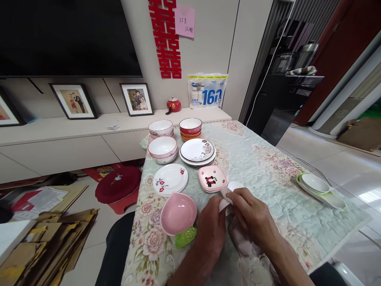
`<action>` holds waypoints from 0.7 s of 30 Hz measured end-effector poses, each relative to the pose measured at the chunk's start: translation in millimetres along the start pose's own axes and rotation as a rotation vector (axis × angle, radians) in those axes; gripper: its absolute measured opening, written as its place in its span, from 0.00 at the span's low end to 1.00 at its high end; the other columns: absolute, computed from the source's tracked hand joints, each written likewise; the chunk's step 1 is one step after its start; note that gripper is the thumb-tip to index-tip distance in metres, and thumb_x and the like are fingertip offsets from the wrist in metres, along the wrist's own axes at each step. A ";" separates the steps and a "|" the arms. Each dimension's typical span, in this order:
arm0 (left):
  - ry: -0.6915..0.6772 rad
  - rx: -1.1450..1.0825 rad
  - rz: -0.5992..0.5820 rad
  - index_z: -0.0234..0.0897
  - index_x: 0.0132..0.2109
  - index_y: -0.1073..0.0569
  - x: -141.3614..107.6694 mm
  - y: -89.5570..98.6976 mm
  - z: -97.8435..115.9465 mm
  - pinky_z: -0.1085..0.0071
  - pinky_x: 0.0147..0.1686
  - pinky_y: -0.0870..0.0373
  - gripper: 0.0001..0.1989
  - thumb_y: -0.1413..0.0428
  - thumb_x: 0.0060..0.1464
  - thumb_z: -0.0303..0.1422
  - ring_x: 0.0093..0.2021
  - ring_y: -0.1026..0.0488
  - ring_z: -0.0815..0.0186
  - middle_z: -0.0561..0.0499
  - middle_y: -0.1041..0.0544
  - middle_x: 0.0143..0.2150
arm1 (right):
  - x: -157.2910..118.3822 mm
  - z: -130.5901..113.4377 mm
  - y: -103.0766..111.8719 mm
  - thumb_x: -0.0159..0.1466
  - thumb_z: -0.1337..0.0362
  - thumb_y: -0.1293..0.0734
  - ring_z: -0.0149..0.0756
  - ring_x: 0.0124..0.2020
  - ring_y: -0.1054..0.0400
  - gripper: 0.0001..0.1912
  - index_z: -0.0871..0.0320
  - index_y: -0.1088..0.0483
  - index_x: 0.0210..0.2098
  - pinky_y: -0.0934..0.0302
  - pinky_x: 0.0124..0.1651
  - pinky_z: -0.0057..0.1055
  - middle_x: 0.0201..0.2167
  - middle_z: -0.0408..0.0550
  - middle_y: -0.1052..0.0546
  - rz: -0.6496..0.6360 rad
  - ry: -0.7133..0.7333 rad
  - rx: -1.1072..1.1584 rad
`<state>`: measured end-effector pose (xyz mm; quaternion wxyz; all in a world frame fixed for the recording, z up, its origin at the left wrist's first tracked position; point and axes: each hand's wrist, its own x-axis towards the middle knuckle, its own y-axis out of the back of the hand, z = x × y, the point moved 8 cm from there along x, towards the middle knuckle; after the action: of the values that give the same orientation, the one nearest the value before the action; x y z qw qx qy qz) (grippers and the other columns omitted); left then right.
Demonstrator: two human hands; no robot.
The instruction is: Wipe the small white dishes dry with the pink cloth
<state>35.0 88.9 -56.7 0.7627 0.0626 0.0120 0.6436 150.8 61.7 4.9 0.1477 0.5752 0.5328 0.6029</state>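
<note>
Both of my hands are closed on a pale pinkish-grey cloth [241, 238] near the front of the table. My left hand [212, 222] pinches its upper end, and my right hand [253, 210] grips it from the other side. Just beyond my right fingers the rim of a small white dish [235, 185] shows; whether it is held or lies on the table I cannot tell. A pink peach-shaped bowl [178, 213] with a green leaf lies left of my left hand. Square pink plates [212, 177] with a cartoon figure sit just beyond my hands.
White floral plates [169, 178], brown-patterned plates [196, 150], white bowls [162, 147] and red-and-orange bowls [190, 126] stand stacked at the table's far left. Small green-edged white dishes [316, 183] rest near the right edge. A red stool [119, 184] and flattened cardboard [59, 242] are left of the table.
</note>
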 end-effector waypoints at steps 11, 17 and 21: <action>-0.052 -0.083 0.110 0.41 0.37 0.24 0.3 9.9 7.0 0.64 0.38 0.38 0.04 0.43 0.58 0.30 0.36 0.32 0.57 0.48 0.26 0.35 | 6.9 14.4 -17.8 0.73 0.64 0.42 0.36 0.30 0.29 0.12 0.55 0.32 0.33 0.36 0.33 0.30 0.29 0.44 0.25 -0.134 -0.254 0.302; -0.074 -0.067 0.133 0.41 0.39 0.25 1.0 12.3 8.8 0.65 0.36 0.34 0.05 0.46 0.60 0.29 0.38 0.30 0.57 0.47 0.27 0.36 | 4.6 15.5 -25.3 0.74 0.62 0.42 0.33 0.25 0.31 0.16 0.55 0.35 0.29 0.39 0.29 0.26 0.24 0.41 0.27 -0.156 -0.280 0.336; -0.218 0.134 0.058 0.39 0.42 0.28 -1.8 5.7 20.4 0.62 0.42 0.34 0.08 0.52 0.63 0.28 0.41 0.28 0.57 0.46 0.25 0.40 | 0.3 12.3 -13.5 0.73 0.67 0.44 0.35 0.26 0.28 0.12 0.57 0.31 0.37 0.38 0.28 0.28 0.31 0.47 0.24 -0.038 -0.130 0.061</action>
<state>31.1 86.5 -36.0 0.7347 0.1833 -0.0296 0.6524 155.3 73.0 -8.7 0.1757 0.6071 0.5511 0.5448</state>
